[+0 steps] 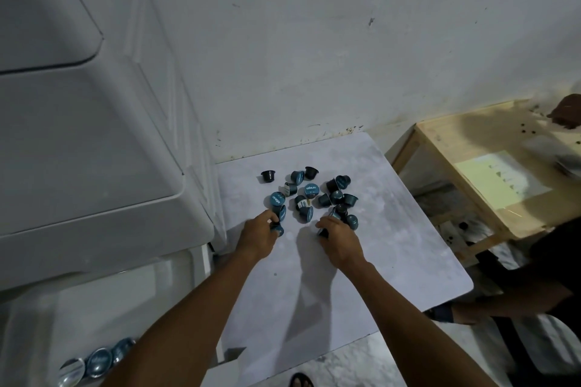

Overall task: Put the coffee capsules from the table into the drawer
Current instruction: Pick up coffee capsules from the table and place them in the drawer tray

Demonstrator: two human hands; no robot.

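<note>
Several dark coffee capsules (309, 195) with blue lids lie scattered on a small grey table (393, 248) by the wall. My left hand (258, 235) is at the near left edge of the heap, its fingers closed on a capsule (278, 228). My right hand (337, 238) is at the near right edge, fingers closed on another capsule (323, 231). At the lower left, the open white drawer (103, 308) holds a few blue-lidded capsules (99, 361) near its front.
A white plastic drawer cabinet (88, 151) stands left of the table, its upper part jutting over the drawer. A wooden table (490, 173) with papers stands to the right. Another person's dark-clothed arm (534, 292) reaches in at the right edge. The wall is directly behind.
</note>
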